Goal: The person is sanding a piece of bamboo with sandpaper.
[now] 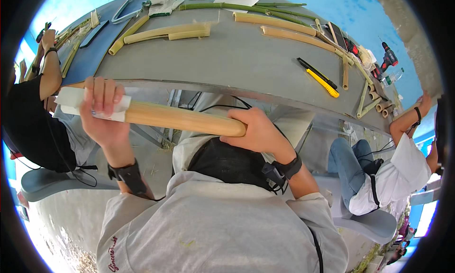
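A pale, peeled bamboo length (180,121) is held crosswise in front of my body, just off the near edge of the table. My left hand (103,109) is closed round its left end with a folded white sheet (71,98) between the palm and the bamboo. The sheet looks like stiff paper, and its rough or smooth side cannot be told. At the other end, my right hand (256,130) grips the bamboo with the fingers wrapped under it. The bamboo's left tip is hidden by the sheet.
On the grey table (237,64) lie split bamboo pieces (166,33), green bamboo stalks (222,6), a yellow utility knife (323,78) and a clamp (128,12). A cordless drill (389,57) is at the far right. Co-workers sit on my left (38,116) and right (393,173).
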Motion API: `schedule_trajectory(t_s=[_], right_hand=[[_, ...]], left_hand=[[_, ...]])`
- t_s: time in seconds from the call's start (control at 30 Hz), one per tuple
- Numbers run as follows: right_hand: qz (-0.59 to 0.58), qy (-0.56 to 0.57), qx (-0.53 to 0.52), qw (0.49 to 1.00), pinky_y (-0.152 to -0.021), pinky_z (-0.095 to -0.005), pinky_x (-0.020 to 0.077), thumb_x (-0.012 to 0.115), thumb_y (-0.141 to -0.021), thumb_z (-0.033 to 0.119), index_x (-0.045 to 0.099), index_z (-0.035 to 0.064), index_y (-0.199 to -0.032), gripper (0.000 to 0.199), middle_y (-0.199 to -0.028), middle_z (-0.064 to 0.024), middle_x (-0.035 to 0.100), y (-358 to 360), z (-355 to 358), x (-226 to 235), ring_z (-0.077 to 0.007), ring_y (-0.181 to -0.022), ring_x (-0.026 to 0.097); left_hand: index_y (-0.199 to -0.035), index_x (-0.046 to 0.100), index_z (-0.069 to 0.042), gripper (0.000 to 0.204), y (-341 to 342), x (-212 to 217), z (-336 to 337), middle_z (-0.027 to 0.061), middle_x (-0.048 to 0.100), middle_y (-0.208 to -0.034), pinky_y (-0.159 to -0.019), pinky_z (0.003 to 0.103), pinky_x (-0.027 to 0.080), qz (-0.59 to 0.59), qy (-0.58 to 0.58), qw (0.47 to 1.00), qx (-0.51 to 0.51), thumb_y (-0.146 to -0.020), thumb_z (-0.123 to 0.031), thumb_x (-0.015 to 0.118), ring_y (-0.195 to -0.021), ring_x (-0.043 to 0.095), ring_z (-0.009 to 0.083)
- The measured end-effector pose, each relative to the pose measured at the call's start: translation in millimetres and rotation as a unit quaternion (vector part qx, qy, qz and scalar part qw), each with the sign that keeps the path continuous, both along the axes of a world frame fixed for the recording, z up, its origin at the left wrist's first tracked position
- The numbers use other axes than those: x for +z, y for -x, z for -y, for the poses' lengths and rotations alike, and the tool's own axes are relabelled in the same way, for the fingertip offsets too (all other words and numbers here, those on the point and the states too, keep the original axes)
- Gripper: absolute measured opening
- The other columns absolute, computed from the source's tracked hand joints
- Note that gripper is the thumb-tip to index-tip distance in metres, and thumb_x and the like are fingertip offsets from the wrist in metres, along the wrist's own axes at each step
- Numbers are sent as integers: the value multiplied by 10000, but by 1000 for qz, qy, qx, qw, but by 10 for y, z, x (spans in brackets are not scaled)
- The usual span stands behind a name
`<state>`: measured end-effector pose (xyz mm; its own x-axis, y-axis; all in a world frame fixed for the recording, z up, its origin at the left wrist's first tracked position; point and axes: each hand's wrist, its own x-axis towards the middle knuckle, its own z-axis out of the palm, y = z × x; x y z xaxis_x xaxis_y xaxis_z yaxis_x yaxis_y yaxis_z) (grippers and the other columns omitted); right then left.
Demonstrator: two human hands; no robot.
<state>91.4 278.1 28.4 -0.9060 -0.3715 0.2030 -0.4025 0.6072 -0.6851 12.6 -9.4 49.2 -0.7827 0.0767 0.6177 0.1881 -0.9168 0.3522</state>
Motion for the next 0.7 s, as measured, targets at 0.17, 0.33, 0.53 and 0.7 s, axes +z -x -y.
schedule_trajectory(t_s=[0.17, 0.33, 0.53, 0.7], right_hand=[[-8, -13, 1, 1000, -678, -482, 516, 832, -790, 322, 704, 75, -924, 309, -777, -179, 678, -12, 114, -88, -428, -756, 654], [-32, -5, 10, 999, -673, -481, 508, 830, -789, 314, 692, 66, -902, 305, -767, -183, 668, 8, 206, -87, -430, -757, 651], [8, -25, 10, 1000, -676, -485, 507, 836, -783, 325, 699, 66, -914, 321, -775, -184, 673, -5, 43, -48, -430, -758, 651], [-52, 64, 61, 995, -643, -398, 484, 861, -788, 269, 689, 20, -966, 351, -745, -194, 619, 71, 273, -132, -390, -665, 584]], left_hand=[[-913, 439, -132, 199, -44, -107, -160, -48, 358, -706, -679, 295, 360, 27, 11, 999, -45, -994, -162, 618, -618, 378, 89], [-884, 431, -143, 226, -88, -165, -253, -44, 352, -707, -698, 295, 344, 18, 93, 994, -47, -985, -156, 633, -633, 376, 86], [-880, 427, -150, 224, 2, -141, 9, -42, 359, -705, -692, 304, 347, 35, -32, 998, -41, -1005, -175, 612, -639, 376, 89], [-871, 430, -141, 211, -87, -257, -320, -46, 362, -716, -699, 306, 356, 62, 140, 986, -70, -1006, -157, 590, -644, 383, 89]])
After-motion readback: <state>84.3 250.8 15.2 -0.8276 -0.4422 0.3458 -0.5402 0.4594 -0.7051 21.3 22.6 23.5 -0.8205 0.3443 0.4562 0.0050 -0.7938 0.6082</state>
